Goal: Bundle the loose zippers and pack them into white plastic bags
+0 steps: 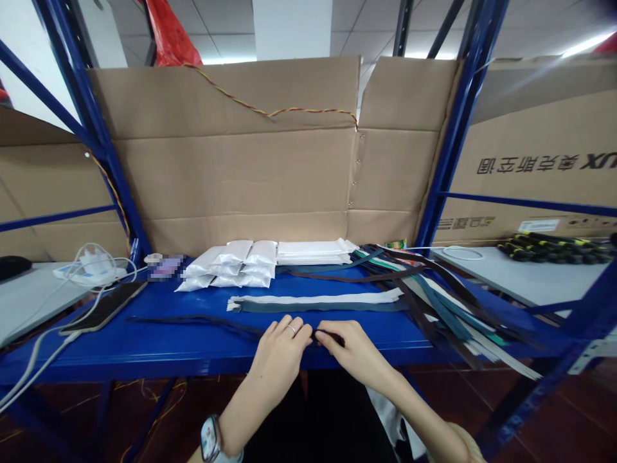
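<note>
The right hand's (354, 350) fingers (328, 337) pinch one end of a dark zipper (202, 323), which runs leftward along the blue metal shelf (159, 355) past the left hand (282, 352), its fingers curled closely over it. A white and teal zipper (318, 303) lies beyond.

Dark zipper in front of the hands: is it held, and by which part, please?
Yes. The right hand pinches the dark zipper near one end with its fingertips. The left hand touches it alongside; its grip cannot be told.
</note>
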Tool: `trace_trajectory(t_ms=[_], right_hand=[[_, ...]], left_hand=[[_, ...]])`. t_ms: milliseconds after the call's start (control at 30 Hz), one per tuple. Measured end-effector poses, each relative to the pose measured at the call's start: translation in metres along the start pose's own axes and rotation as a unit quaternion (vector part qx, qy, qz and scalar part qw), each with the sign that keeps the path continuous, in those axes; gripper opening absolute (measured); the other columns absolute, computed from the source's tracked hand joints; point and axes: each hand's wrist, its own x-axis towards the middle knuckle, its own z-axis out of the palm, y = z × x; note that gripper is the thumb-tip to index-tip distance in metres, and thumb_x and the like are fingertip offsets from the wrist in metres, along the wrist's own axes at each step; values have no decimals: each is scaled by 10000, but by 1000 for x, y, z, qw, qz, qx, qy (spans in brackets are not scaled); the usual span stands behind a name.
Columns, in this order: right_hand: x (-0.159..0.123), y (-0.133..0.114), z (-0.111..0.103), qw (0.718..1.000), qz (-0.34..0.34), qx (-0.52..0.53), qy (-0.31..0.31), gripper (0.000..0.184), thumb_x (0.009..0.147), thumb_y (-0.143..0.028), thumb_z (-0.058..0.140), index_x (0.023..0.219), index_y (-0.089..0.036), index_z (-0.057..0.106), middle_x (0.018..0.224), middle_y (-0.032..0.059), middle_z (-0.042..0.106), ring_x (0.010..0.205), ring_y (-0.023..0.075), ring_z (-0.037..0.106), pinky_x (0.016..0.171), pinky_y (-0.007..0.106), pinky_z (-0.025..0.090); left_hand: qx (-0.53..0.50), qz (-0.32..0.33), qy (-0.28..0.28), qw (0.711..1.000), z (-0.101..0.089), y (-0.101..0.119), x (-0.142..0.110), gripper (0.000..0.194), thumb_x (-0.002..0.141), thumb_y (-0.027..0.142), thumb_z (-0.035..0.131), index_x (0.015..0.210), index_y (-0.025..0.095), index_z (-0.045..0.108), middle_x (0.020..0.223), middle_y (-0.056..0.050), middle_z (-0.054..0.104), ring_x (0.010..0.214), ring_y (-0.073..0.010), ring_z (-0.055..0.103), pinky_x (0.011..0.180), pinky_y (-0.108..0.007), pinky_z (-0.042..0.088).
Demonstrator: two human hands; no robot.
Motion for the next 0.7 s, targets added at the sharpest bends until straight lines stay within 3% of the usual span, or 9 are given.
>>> trace_trajectory(t_ms=[167,333,533,700], right_hand=[[1,4,-11,1000,10,0,16,295,920,-294,447,671,-190,565,595,-36,559,576,115,520,582,218,327],[1,21,-39,997,30,-11,73,346,914,-365,435,660,-184,586,575,-16,550,568,134,516,574,239,344],[-3,53,-79,987,77,-47,136,408,886,-473,435,683,-178,631,578,17,585,588,171,545,585,271,379],[-13,92,-110,966,131,-63,212,419,841,-520,466,738,-165,663,618,43,628,627,199,574,589,282,396]], left_hand=[[39,4,5,999,0,-11,1,121,923,205,443,901,234,558,886,6,614,856,-187,528,661,-311,326],[70,-28,18,997,-8,-39,0,140,924,220,443,874,217,573,842,-12,610,832,-185,521,664,-302,327],[106,-84,29,990,-22,-77,-5,230,948,237,363,872,209,579,844,-42,612,843,-200,515,705,-305,345],[139,-137,2,981,-27,-113,-15,265,951,269,334,835,212,565,832,-41,607,850,-203,523,733,-298,360]])
